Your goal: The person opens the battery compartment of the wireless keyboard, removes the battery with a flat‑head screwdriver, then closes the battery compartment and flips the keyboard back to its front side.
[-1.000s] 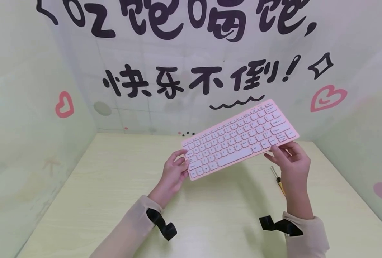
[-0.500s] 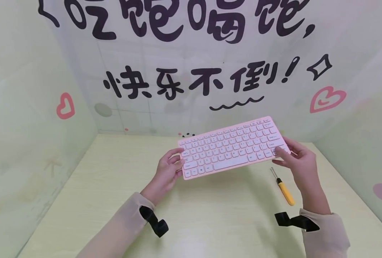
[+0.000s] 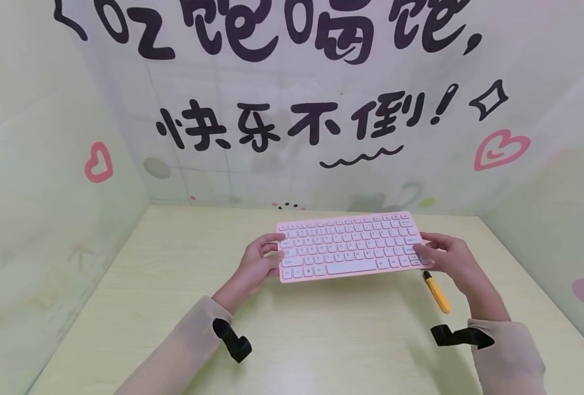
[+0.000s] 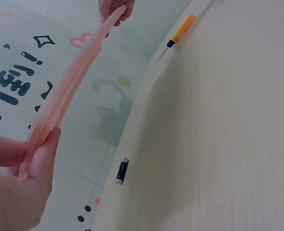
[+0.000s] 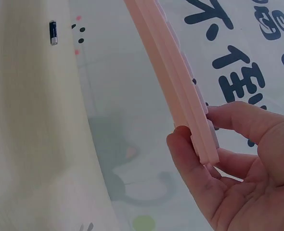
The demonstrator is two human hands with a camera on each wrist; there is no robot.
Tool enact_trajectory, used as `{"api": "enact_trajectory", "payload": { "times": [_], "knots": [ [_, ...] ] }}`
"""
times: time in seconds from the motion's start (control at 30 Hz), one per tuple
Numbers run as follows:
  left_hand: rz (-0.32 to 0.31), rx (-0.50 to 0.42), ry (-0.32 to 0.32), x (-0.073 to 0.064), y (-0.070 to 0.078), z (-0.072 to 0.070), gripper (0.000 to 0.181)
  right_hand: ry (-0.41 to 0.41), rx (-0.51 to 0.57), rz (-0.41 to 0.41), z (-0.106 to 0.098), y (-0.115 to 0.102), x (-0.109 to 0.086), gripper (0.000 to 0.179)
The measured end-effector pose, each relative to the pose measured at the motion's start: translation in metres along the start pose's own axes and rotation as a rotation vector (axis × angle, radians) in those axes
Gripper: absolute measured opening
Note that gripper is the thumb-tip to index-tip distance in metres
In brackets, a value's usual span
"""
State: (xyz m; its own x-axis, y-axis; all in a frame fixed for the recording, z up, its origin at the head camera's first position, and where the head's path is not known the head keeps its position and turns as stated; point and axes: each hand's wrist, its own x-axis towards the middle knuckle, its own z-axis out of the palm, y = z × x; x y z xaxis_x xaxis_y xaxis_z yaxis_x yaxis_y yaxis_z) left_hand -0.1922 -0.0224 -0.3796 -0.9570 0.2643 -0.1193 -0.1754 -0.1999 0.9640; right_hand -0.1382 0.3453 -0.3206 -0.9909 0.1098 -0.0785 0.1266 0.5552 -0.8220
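Note:
A small pink keyboard with white keys is held above the table, its keys facing the head camera. My left hand grips its left end. At the other end my right hand pinches the lower right corner, thumb over the keys. Both wrist views show the keyboard edge-on, the pink side rising from my left fingers and the pink edge between my right thumb and fingers. Below the right hand lies a screwdriver with a yellow handle, its shaft partly hidden in the head view.
A small dark battery lies on the table near the back wall; the keyboard hides it in the head view. The pale wooden table is enclosed by printed cloth walls at the back and sides.
The keyboard has come down and levelled out, its right end dropping most. My right hand has shifted right and taken a fuller grip at the corner; the screwdriver's handle has come into view.

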Motion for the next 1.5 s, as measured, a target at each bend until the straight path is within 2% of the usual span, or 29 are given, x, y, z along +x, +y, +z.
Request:
{"api": "enact_trajectory", "payload": {
  "times": [0.13, 0.37, 0.63, 0.9, 1.1, 1.5],
  "knots": [
    [0.011, 0.078, -0.018, 0.000, -0.003, 0.001, 0.037, -0.028, -0.017, 0.015, 0.003, 0.008, 0.003, 0.061],
    [0.052, 0.237, -0.102, 0.000, -0.008, 0.000, 0.035, -0.092, -0.011, 0.073, 0.010, 0.026, 0.008, 0.059],
    [-0.012, 0.290, -0.163, 0.002, -0.015, -0.003, 0.041, -0.114, -0.053, 0.132, 0.018, 0.048, 0.009, 0.056],
    [-0.078, 0.297, -0.130, 0.003, -0.027, 0.000, 0.037, -0.122, -0.105, 0.187, 0.022, 0.058, 0.004, 0.060],
    [-0.126, 0.309, -0.104, 0.003, -0.032, 0.000, 0.034, -0.121, -0.121, 0.185, 0.028, 0.068, 0.005, 0.056],
    [-0.194, 0.336, -0.094, 0.013, -0.043, 0.005, 0.032, -0.095, -0.114, 0.186, 0.033, 0.078, 0.001, 0.052]
  ]
}}
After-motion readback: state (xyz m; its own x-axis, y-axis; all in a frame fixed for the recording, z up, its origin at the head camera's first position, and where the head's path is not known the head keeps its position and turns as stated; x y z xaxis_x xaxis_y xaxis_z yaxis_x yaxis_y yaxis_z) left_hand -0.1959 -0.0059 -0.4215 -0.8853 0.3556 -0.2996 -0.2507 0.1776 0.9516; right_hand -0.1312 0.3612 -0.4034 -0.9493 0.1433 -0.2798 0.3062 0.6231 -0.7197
